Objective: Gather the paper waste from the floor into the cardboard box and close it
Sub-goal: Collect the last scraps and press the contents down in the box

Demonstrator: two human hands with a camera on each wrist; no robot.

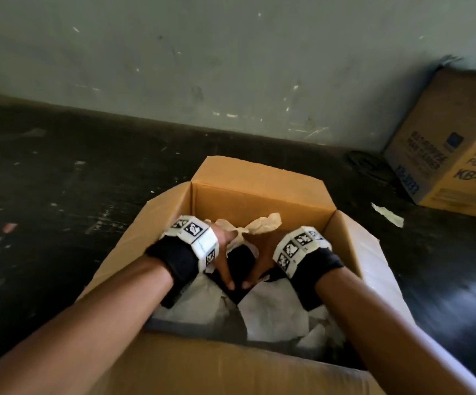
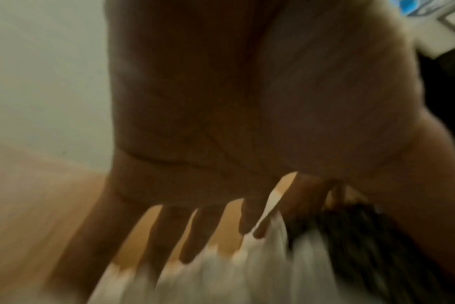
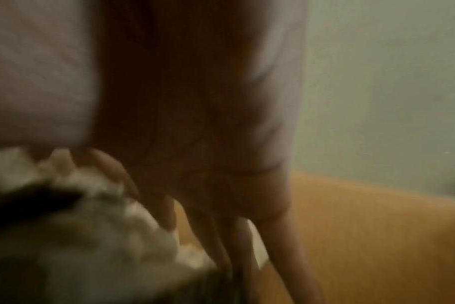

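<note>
An open cardboard box [image 1: 259, 201] stands on the dark floor with its flaps [image 1: 359, 252] spread outward. Inside lie crumpled white paper [image 1: 271, 312], a beige wad [image 1: 262, 223] and a dark sheet [image 1: 239, 263]. Both hands reach into the box. My left hand [image 1: 222, 259] and right hand [image 1: 262, 259] press down on the pile side by side, thumbs nearly meeting. The left wrist view shows straight, spread fingers [image 2: 190, 236] pushing into white paper [image 2: 221, 277]. In the blurred right wrist view, extended fingers [image 3: 237, 236] lie against paper [image 3: 104, 236] beside the box wall [image 3: 364, 226].
A second, printed cardboard box [image 1: 453, 155] leans in the corner at the right, against the grey wall [image 1: 231, 67]. A torn paper scrap [image 1: 387, 213] lies on the floor beside it. Small bits of litter [image 1: 9, 226] dot the floor at the left.
</note>
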